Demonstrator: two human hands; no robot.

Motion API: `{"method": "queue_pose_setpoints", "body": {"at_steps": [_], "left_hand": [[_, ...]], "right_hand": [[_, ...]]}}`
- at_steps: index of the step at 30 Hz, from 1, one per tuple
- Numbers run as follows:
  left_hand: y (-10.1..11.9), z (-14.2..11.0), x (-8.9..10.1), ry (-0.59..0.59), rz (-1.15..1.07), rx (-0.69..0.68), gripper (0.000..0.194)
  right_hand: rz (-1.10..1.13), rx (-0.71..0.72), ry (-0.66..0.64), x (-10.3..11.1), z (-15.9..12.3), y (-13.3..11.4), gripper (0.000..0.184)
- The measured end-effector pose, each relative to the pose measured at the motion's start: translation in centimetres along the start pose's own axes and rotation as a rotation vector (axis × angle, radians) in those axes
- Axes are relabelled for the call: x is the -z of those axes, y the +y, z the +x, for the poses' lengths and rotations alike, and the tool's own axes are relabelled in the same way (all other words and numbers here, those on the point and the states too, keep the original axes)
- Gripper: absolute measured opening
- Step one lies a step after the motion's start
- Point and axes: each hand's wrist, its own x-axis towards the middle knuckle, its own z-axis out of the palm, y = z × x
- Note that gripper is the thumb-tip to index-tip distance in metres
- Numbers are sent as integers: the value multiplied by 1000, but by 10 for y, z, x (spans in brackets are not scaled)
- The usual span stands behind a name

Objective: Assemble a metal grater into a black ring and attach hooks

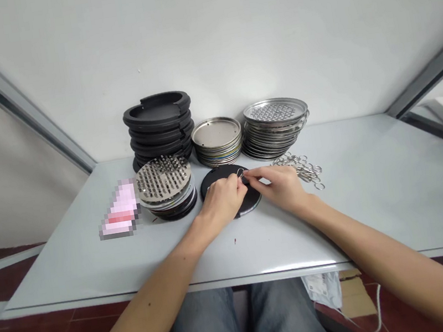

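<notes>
Both hands meet above a round black disc (248,205) lying on the table. My left hand (222,198) is closed, its thumb and forefinger pinched on a small metal wire ring (240,172). From the other side my right hand (278,184) pinches at the same ring with its fingertips; the fingers hide most of the piece. Just beyond my right hand lies a loose pile of similar wire rings with stems (301,167). To the left of my left hand stands a stack of discs (167,194), the top plate covered with rows of small metal pieces.
Along the wall stand a stack of black notched rims (159,122), a stack of plain metal discs (216,133) and a stack of perforated metal lids (275,118). A blurred pink item (121,207) lies at the left. The table's front edge (239,280) is near my lap.
</notes>
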Motion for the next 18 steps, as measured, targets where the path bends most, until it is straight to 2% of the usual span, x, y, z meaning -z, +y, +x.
{"method": "queue_pose_setpoints", "body": {"at_steps": [18], "left_hand": [[1, -3, 1, 7, -55, -10, 31]], "right_hand": [[-63, 161, 29, 1, 1, 0, 14]]}}
